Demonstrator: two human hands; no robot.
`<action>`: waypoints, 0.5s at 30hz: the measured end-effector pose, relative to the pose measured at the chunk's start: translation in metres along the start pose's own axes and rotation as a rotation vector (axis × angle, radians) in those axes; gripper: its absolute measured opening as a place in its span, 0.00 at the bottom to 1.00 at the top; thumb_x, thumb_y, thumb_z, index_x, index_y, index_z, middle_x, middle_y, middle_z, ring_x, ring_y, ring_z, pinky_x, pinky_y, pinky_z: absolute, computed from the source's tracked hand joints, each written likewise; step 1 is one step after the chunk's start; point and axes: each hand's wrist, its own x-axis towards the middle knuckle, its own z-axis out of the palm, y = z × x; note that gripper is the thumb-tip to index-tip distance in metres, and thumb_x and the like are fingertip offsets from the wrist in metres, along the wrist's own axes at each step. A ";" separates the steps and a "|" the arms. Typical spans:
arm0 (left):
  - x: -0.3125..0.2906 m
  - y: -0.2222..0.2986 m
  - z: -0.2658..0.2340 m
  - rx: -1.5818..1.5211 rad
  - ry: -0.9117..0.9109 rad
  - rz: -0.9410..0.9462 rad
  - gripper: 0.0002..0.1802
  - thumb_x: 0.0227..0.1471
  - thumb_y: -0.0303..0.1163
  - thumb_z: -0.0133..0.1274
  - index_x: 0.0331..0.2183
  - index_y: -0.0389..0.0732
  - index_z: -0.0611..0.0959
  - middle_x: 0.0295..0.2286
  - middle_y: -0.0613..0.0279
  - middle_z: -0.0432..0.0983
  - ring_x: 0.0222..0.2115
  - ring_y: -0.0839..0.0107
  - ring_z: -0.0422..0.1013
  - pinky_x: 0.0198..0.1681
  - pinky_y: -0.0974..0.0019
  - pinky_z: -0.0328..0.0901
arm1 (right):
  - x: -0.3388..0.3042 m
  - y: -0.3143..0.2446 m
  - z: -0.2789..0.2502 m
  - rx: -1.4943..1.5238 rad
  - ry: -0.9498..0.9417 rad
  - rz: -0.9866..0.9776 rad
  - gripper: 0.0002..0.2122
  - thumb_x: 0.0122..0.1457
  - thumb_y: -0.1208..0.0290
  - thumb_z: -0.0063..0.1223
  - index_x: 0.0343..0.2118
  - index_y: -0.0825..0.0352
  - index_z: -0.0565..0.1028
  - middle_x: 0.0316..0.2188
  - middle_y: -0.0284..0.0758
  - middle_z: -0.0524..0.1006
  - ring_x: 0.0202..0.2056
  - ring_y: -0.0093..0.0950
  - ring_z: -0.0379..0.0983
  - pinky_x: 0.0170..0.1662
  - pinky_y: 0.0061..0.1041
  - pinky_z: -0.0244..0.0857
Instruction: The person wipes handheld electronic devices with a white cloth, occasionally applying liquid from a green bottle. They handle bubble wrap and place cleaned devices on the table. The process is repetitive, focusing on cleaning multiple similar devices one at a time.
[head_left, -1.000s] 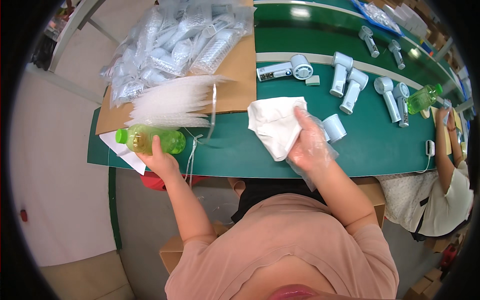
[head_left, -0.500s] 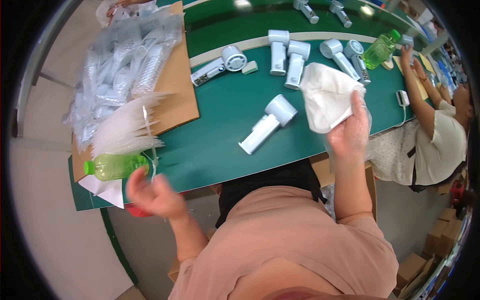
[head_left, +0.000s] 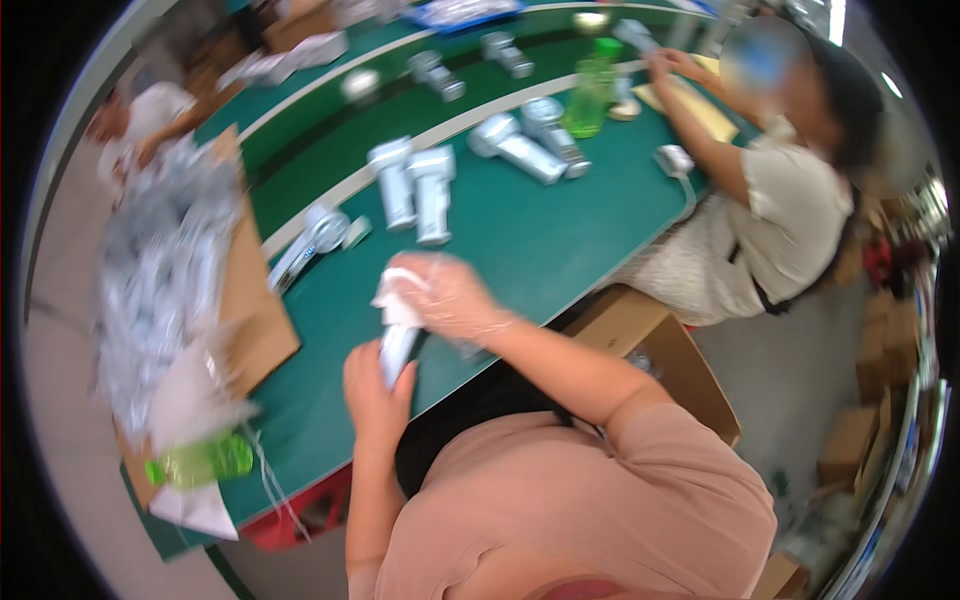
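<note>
My left hand (head_left: 376,395) is closed around the handle of a pale blue-grey handheld fan (head_left: 399,350) near the table's front edge. My right hand (head_left: 450,297), in a clear plastic glove, presses a white cloth (head_left: 398,285) around the fan's head, which is mostly hidden. Farther back, one handheld fan (head_left: 312,245) lies beside a small pale block (head_left: 356,232). Two upright-looking fans (head_left: 432,195) sit side by side behind my hands, and another pair (head_left: 520,147) is to their right.
Plastic-bagged items (head_left: 165,260) cover a cardboard sheet (head_left: 262,320) at left, near a green bottle (head_left: 205,461). Another green bottle (head_left: 590,95) stands at the back right, near a seated co-worker (head_left: 790,190). Fans (head_left: 437,75) rest on the far belt. An open carton (head_left: 690,370) is beside me.
My left hand has come in from the left and taken hold of the fan that lay on the table. My right hand has brought the cloth onto its head. The view has turned.
</note>
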 end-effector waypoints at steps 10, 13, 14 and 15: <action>-0.001 0.013 0.018 -0.214 0.146 -0.262 0.31 0.52 0.28 0.59 0.55 0.28 0.68 0.47 0.39 0.70 0.47 0.44 0.69 0.53 0.51 0.63 | -0.038 -0.018 0.044 1.138 0.113 0.474 0.17 0.69 0.61 0.49 0.54 0.66 0.72 0.46 0.34 0.76 0.45 0.22 0.73 0.51 0.28 0.69; 0.002 0.024 0.015 -0.105 0.045 -0.117 0.32 0.51 0.27 0.58 0.56 0.29 0.68 0.46 0.39 0.70 0.47 0.43 0.69 0.52 0.49 0.63 | -0.037 -0.013 0.054 1.143 -0.004 0.623 0.17 0.65 0.66 0.56 0.54 0.68 0.71 0.45 0.34 0.77 0.44 0.24 0.74 0.48 0.28 0.71; 0.003 0.029 0.015 -0.131 0.057 -0.063 0.33 0.51 0.27 0.58 0.56 0.29 0.67 0.45 0.39 0.70 0.46 0.43 0.69 0.52 0.49 0.63 | -0.037 -0.003 0.052 1.219 0.005 0.618 0.17 0.65 0.66 0.56 0.54 0.68 0.71 0.44 0.34 0.78 0.43 0.25 0.75 0.47 0.28 0.73; 0.006 0.032 0.013 -0.217 0.055 -0.070 0.36 0.48 0.26 0.61 0.57 0.29 0.66 0.44 0.40 0.70 0.45 0.42 0.68 0.52 0.49 0.63 | -0.036 0.009 0.050 1.236 0.019 0.631 0.17 0.64 0.67 0.57 0.53 0.68 0.71 0.44 0.34 0.77 0.44 0.26 0.76 0.48 0.30 0.73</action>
